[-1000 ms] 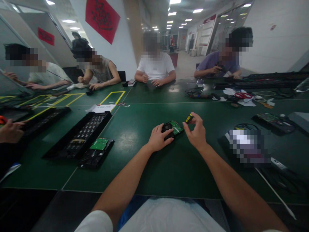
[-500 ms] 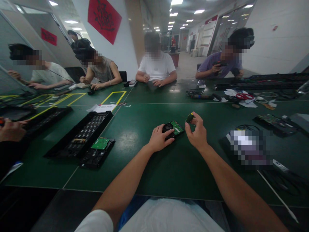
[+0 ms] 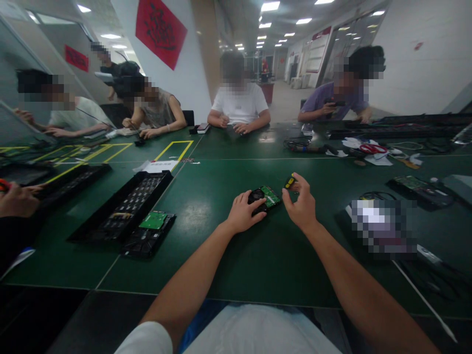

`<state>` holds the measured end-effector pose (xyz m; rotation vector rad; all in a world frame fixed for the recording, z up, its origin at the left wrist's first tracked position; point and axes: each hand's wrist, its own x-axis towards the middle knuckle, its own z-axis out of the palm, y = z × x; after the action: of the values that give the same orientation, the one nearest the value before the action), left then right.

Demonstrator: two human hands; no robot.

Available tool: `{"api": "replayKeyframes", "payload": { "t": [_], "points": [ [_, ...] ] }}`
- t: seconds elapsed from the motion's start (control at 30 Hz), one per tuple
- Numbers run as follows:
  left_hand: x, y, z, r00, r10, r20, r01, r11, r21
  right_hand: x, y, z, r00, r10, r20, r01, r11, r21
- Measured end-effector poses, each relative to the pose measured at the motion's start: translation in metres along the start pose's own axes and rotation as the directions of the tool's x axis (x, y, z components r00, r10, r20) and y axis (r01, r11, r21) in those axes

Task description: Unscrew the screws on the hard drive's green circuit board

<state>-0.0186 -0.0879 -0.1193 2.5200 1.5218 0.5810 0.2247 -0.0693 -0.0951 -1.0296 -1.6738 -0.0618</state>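
Hard drive [image 3: 264,194] lying on the bench [image 3: 206,182], green board [image 3: 272,196] facing up, left hand [image 3: 242,213] with fingers spread over the drive's left side, right hand [image 3: 301,201] just right of the drive, fingers pinching a yellow-and-black tool handle [image 3: 289,182]

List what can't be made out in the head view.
Head: part of the circuit-board unit, hidden under the left hand.
Head: part of the yellow-and-black tool, covered by the right hand.
Head: any screws on that unit, too small.
Head: rest of the orange object, cut off by the left edge.
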Motion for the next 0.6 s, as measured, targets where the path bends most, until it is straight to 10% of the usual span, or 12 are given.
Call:
{"api": "replayKeyframes", "payload": {
  "t": [0.6],
  "points": [
    [0.0001, -0.0027, 0.0031, 1.000, 0.009, -0.015, -0.009, 1.000, -0.005, 0.0021, 0.0002, -0.0030, 1.000, -0.023, 0.001, 0.023, 1.000, -0.010]
  ]
}}
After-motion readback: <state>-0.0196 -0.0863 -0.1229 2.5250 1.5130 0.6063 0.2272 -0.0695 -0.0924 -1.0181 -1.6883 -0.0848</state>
